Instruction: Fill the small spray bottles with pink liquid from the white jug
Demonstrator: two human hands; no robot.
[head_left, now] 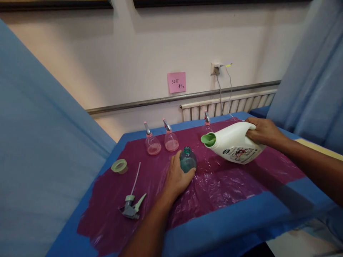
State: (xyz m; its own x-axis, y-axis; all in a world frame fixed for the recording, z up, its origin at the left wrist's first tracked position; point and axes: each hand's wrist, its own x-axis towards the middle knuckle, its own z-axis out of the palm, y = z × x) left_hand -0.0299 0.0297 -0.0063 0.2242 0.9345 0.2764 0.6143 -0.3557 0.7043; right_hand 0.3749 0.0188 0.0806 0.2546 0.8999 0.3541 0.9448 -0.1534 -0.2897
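Observation:
My left hand (177, 175) is closed around the side of a green see-through bottle (188, 161), which stands upright with its mouth uncovered. In my right hand (258, 131) is the handle of a large white jug (233, 141), tilted to the left. The jug's green spout (208, 140) is above and to the right of the bottle's mouth, apart from it. No stream of liquid shows between them. A grey and pale green spray head (130, 208) with a thin tube lies left of my left forearm. Further back is a pale green cap (119, 166).
Two spray bottles with pink liquid (153, 145) (171, 142) stand at the back, and another spray bottle (207, 123) is partly behind the jug. Purple plastic sheeting (107, 214) covers the blue table (214, 214). Blue curtains (40, 142) hang on both sides.

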